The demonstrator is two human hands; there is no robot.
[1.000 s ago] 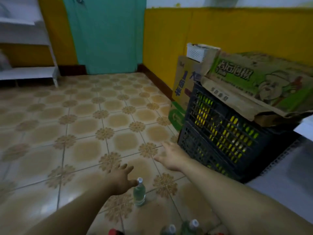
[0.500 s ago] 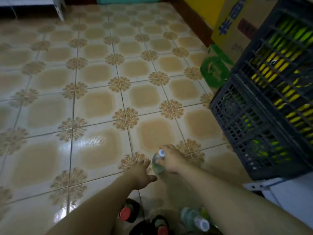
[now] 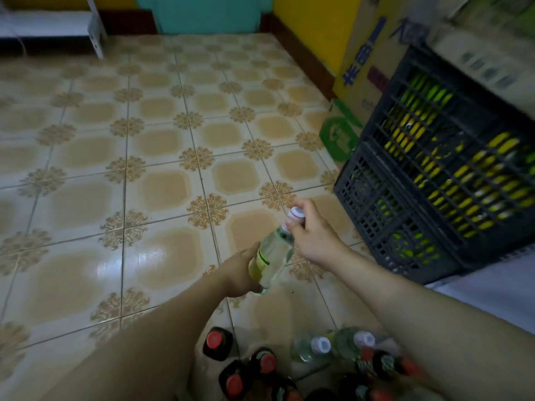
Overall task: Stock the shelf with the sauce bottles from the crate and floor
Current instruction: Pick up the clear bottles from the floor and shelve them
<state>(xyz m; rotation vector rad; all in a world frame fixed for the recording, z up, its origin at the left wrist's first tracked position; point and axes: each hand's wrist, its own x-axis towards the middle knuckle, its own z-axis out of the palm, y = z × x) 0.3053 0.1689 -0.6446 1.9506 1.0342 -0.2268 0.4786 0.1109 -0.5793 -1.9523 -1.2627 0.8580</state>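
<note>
Open tiled floor [image 3: 162, 183] runs ahead and left to the white shelf [image 3: 49, 27]. The dark crate [image 3: 434, 175] closes off the right, and capped bottles [image 3: 260, 363] crowd the near edge. The clear sauce bottle [image 3: 272, 256] sits between both hands with its long axis tilted and its white cap pointing up toward the crate. The left hand [image 3: 237, 270] is wrapped round its lower body and the right hand [image 3: 315, 235] pinches the neck, though it is unclear whether the base touches the tile.
</note>
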